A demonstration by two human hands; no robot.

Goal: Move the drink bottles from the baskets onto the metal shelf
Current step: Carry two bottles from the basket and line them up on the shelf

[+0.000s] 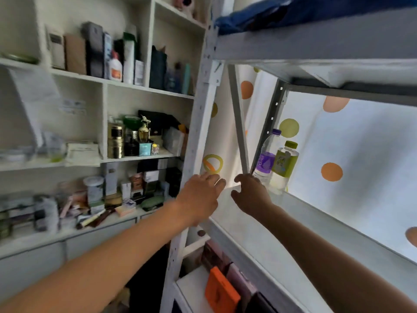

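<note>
Two drink bottles stand upright at the far left corner of the metal shelf [304,224]: a clear one with a purple label and cap [266,157], and beside it on the right a pale one with a green label and cap [284,164]. My right hand [250,193] hovers just left of the purple bottle, fingers loosely curled and holding nothing. My left hand [200,195] reaches over the shelf's left end with fingers extended, also holding nothing. No basket is in view.
A white cabinet [103,159] packed with boxes, jars and bottles fills the left. The shelf's upright post [203,132] and a diagonal brace [239,123] stand between the hands. A polka-dot curtain [352,159] hangs behind. An orange box [221,292] sits on the tier below.
</note>
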